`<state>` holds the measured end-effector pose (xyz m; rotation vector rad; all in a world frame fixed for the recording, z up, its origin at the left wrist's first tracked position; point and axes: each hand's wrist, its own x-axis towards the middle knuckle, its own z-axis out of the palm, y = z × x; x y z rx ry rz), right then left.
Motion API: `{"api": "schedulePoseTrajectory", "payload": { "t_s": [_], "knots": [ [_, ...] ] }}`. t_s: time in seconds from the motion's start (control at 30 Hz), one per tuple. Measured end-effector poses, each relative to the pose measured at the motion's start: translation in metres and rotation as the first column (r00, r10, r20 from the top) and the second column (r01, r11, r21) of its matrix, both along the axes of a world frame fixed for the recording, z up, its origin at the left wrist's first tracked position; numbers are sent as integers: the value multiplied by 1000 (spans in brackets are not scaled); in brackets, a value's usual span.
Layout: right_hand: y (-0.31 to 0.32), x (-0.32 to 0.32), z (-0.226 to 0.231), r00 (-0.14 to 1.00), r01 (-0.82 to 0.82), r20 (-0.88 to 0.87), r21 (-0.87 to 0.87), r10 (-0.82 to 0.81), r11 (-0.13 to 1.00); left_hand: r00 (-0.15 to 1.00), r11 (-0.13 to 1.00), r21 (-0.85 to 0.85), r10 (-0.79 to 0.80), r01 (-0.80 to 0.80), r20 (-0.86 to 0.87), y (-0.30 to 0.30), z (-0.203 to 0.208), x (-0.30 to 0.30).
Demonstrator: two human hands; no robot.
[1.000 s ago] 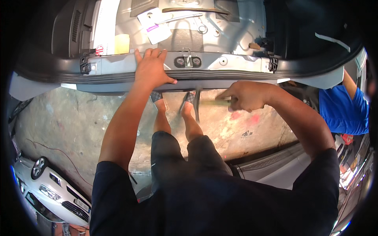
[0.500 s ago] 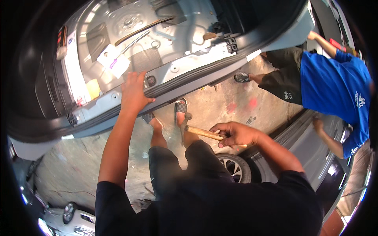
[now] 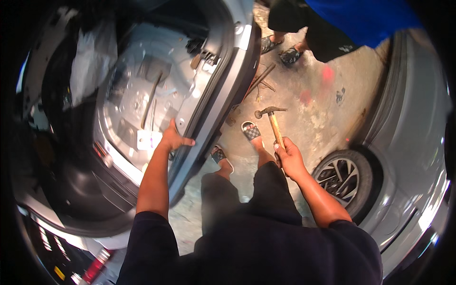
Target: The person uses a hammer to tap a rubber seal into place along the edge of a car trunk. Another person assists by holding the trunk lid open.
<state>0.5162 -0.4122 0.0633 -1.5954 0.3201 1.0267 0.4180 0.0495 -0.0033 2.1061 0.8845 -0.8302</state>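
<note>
My right hand (image 3: 291,159) is closed around the wooden handle of a claw hammer (image 3: 275,127). The hammer's dark metal head is up, above the concrete floor. My left hand (image 3: 175,139) lies on the rear sill (image 3: 205,113) of an open car boot, thumb stretched out along the edge and fingers reaching inward. Just past those fingers, a white card (image 3: 143,141) rests on the bare metal boot floor (image 3: 124,90). A long dark bar (image 3: 151,99) lies there too, beside a thinner metal rod.
A grey car with its wheel (image 3: 339,179) stands close on my right. At the far side is another person in a blue shirt (image 3: 361,19) and dark shorts. Several bars or sticks (image 3: 262,78) lie by the bumper. Translucent plastic sheeting (image 3: 94,61) hangs inside the boot.
The view has turned, so the boot now appears farther left. The hammer has swung from pointing left to head-up in my right hand. My left hand stays on the sill.
</note>
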Motion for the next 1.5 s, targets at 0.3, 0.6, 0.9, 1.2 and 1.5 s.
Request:
{"api": "schedulePoseTrajectory", "payload": {
  "t_s": [0.3, 0.6, 0.9, 1.2, 1.5],
  "knots": [
    [85, -66, -34, 886, 453, 54, 116, -461, 884, 857, 897, 353, -388, 267, 338, -59, -15, 89],
    [105, -138, -79, 816, 568, 69, 84, -573, 819, 724, 984, 170, -79, -53, 685, -7, -17, 158],
    [43, -103, -82, 847, 530, 54, -123, -528, 839, 783, 864, 500, -354, 63, 512, -60, -57, 187],
    [67, -42, -75, 787, 609, 78, 63, -613, 790, 958, 854, 503, -16, -136, 287, -82, -42, 182],
    [116, -32, -58, 840, 509, 136, 141, -525, 849, 949, 896, 386, 106, -221, 296, -24, -59, 105]
  ]
}}
